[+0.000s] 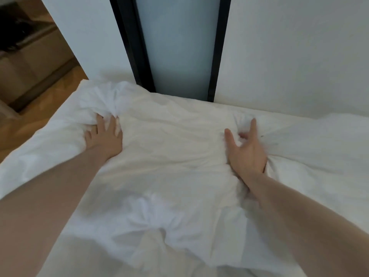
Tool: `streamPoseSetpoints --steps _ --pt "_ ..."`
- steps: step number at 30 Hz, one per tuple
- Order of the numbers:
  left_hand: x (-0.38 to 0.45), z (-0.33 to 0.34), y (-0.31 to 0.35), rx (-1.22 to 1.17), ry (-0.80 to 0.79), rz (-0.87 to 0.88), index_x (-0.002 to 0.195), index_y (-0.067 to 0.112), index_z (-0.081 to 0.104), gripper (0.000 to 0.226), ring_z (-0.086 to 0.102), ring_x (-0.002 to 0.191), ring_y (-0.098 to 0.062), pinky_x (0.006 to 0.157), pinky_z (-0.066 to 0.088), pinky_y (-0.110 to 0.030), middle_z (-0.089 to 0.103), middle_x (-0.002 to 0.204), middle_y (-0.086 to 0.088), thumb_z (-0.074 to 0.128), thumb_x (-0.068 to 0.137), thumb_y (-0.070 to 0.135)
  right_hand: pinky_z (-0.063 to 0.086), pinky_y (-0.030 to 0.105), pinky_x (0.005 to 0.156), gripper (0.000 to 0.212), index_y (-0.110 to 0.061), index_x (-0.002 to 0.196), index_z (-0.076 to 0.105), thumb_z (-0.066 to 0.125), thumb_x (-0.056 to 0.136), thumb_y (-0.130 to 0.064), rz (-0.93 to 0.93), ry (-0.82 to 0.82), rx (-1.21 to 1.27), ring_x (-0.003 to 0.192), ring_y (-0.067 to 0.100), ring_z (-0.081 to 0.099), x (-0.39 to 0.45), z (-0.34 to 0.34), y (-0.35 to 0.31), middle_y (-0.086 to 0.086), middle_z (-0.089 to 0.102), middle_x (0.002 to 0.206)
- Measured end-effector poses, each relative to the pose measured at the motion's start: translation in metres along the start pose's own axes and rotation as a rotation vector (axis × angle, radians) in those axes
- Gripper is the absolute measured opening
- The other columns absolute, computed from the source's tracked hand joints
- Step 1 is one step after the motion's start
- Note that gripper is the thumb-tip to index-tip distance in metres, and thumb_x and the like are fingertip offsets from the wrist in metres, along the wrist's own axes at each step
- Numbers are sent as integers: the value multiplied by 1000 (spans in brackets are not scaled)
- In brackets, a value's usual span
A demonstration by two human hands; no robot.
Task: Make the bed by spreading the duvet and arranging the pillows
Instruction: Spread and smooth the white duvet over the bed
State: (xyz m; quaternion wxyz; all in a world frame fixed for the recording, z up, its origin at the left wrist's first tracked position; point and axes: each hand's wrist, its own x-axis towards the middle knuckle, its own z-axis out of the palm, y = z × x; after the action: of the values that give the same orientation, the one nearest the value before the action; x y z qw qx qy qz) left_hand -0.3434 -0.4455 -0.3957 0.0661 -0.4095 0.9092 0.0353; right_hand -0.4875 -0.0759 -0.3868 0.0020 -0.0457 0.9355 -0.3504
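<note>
A white, wrinkled duvet (171, 148) covers the bed from the near edge to the far wall. My left hand (104, 136) lies palm down on it near the far left corner, fingertips sunk into bunched folds. My right hand (245, 150) rests on its edge further right, fingers spread and slightly curled, pressing a crease into the fabric. The picture is blurred around that hand. Whether either hand pinches cloth cannot be made out. No separate pillow is visible.
A white wall (299, 56) runs along the far side of the bed, with a frosted glass panel in a black frame (179, 47) in the middle. Wooden floor (40, 108) and a low cabinet (26, 62) lie to the left.
</note>
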Motion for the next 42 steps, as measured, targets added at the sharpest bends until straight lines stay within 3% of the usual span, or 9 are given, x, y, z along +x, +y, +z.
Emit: streamPoseSetpoints --steps 4,8,11,15,18,25,32,37,42 --pt "-26 0 -2 26 -158 10 159 42 -8 63 -10 155 -32 124 -1 -54 -22 168 -3 16 103 57 45 39 88 48 -21 130 57 48 96 -54 -28 -309 -464 119 38 60 29 -50 -37 14 64 129" --pt "-10 -21 -4 24 -317 48 156 47 -16 68 -14 155 -32 122 1 -61 -27 166 3 13 98 68 42 37 74 22 -23 112 60 47 101 -36 -268 82 -334 102 37 64 55 -77 -97 11 69 106" --pt "10 -26 -2 0 -329 38 154 49 -18 74 -17 154 -32 118 2 -68 -30 165 4 14 94 77 46 38 89 36 -28 134 56 48 99 -30 -264 198 12 117 31 60 90 -75 -118 5 66 124" --pt "41 -11 7 -56 -230 -55 153 50 -21 70 -26 152 -29 113 -11 -74 -33 163 7 7 94 74 21 48 123 71 -19 161 17 39 100 -46 -232 -94 -274 150 29 24 43 10 -44 9 29 163" --pt "73 -3 13 -59 -164 -76 153 48 -23 66 -28 152 -26 110 -15 -75 -31 164 8 4 96 68 12 51 125 66 -22 159 27 32 99 -51 -295 8 -479 151 32 21 18 54 -1 8 26 166" --pt "123 0 17 -25 -90 -51 157 43 -14 63 -22 154 -24 112 -17 -73 -19 168 5 2 99 60 17 50 122 58 -29 150 37 39 96 -49 -304 88 -441 142 29 34 68 74 -16 -1 46 146" --pt "127 -27 24 -92 -245 -85 155 46 -20 67 -26 153 -24 114 -13 -72 -28 165 7 5 97 68 17 50 122 61 -27 150 38 40 93 -47 -305 67 -404 138 31 35 71 75 -15 1 48 141" --pt "30 -60 22 -435 -16 136 159 46 5 62 -18 155 -23 124 -5 -56 -22 167 11 31 104 59 16 52 121 63 -25 151 38 38 91 -47 -305 42 -371 138 34 35 73 70 -18 5 48 141" --pt "-132 -1 10 -286 56 276 158 34 29 68 2 158 -23 124 9 -59 8 170 9 38 95 58 16 52 119 63 -23 150 40 40 91 -45 -314 58 -355 137 36 36 71 78 -13 8 48 140"
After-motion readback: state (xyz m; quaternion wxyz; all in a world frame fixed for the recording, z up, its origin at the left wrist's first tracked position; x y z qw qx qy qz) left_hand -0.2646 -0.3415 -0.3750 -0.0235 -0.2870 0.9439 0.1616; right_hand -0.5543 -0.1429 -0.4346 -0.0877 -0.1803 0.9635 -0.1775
